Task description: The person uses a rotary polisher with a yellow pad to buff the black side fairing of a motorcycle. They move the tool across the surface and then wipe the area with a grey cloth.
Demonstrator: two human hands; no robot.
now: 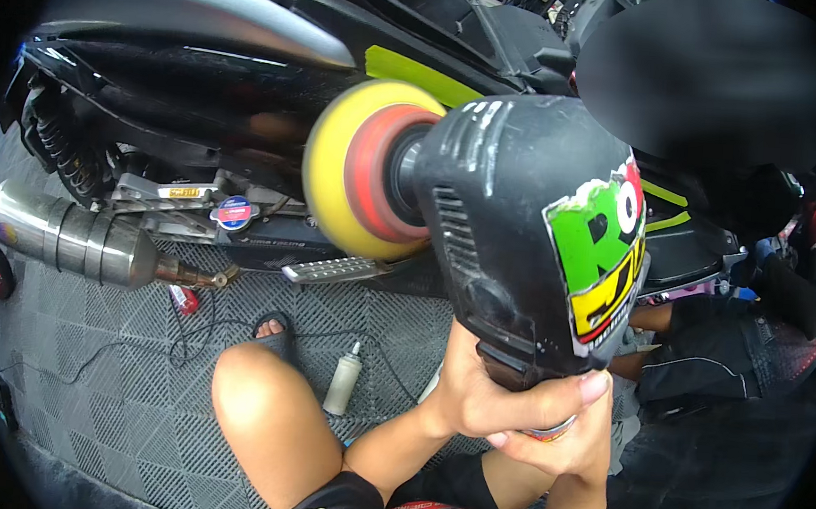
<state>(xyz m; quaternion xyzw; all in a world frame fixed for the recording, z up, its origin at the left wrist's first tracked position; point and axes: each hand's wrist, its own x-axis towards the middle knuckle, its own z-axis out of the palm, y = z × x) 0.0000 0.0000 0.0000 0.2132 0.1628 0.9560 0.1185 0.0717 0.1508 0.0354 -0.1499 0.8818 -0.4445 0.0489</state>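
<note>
Both my hands hold a black polisher with a colourful sticker on its rear. My left hand wraps round the handle below the body, thumb across it. Against it, my right hand is closed round the same handle, and much of the grip is hidden. The yellow foam pad on a red backing looks smeared, as if spinning. It faces the glossy black side panel of a motorcycle; whether it touches is hidden. Yellow-green tape runs along the bodywork above the pad.
A steel exhaust and a metal footrest stick out low on the motorcycle. On the grey tiled floor stand a pale bottle and a red-capped item, with a cord beside them. Another person in dark shorts sits at the right.
</note>
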